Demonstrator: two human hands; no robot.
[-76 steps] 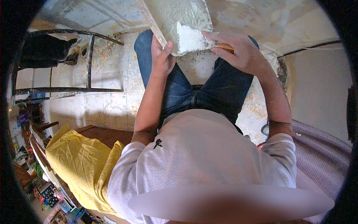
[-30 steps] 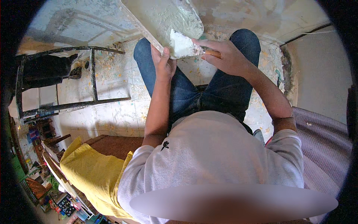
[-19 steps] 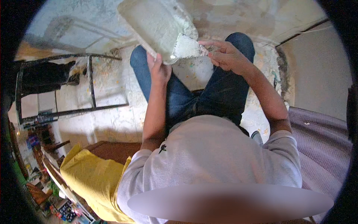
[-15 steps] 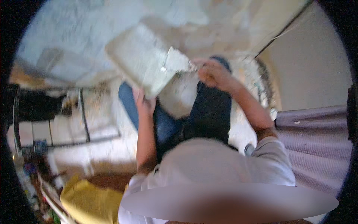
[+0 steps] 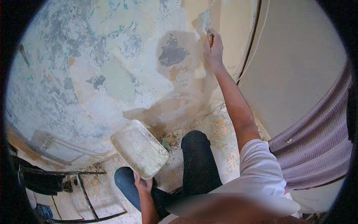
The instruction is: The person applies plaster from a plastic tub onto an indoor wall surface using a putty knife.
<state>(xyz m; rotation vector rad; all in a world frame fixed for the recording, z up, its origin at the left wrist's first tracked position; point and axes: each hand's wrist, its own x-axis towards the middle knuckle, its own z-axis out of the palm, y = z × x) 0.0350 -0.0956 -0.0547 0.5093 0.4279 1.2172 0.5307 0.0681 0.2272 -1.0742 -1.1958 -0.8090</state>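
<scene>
My right hand (image 5: 213, 50) is raised at arm's length, its fingers wrapped round the handle of a putty knife (image 5: 205, 19). The flat metal blade lies at the patched wall (image 5: 153, 71); whether it touches, I cannot tell. Low on the left, my left hand (image 5: 143, 183) grips the near end of a shallow, pale rectangular tray (image 5: 138, 149). Whitish filler coats the inside of this tray, which is held above my left knee, tilted, close to the wall's foot. Peeling paint, grey bare spots and brownish damp-looking patches cover the wall.
A plain grey panel (image 5: 294, 71) stands at the right, with a dark gap and a thin cable beside it. Purple ribbed cloth (image 5: 313, 138) hangs below. Crumbs of plaster litter the floor (image 5: 223, 138). At the lower left is a dark metal frame (image 5: 86, 196).
My right hand has moved from beside the tray up to the wall with the putty knife. The filler seen on its blade before is no longer plain. The view has tilted up toward the wall.
</scene>
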